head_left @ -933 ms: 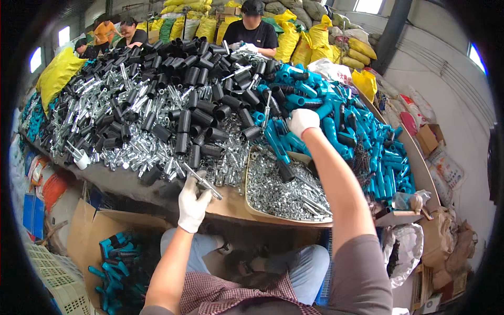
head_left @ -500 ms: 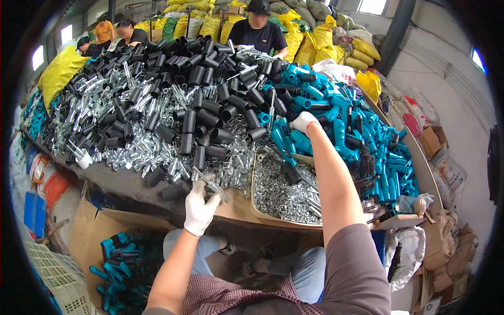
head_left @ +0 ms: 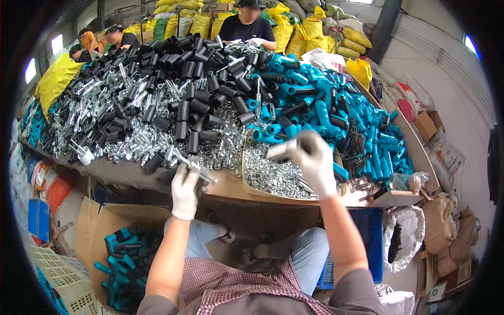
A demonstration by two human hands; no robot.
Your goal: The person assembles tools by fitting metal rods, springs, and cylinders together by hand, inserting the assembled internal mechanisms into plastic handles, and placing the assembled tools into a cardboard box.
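My left hand, in a white glove, is closed around a silver metal rod fitting with a cross-piece, held above the front edge of the bench. My gloved right hand is smeared by motion over the tray of small metal parts. A pale grey elongated piece sticks out from its fingers; blur hides its kind. Beyond that hand lies a heap of teal plastic handles. Black ribbed tubes and loose silver metal fittings are piled in front of my left hand.
A cardboard box with teal-and-black handles stands at lower left, beside a cream plastic crate. A blue crate sits under the bench at right, near a white sack. Across the pile, a person in black works.
My right hand has drawn back from the teal heap toward me and now carries a pale piece. My left hand keeps its metal fitting. The view has shifted slightly.
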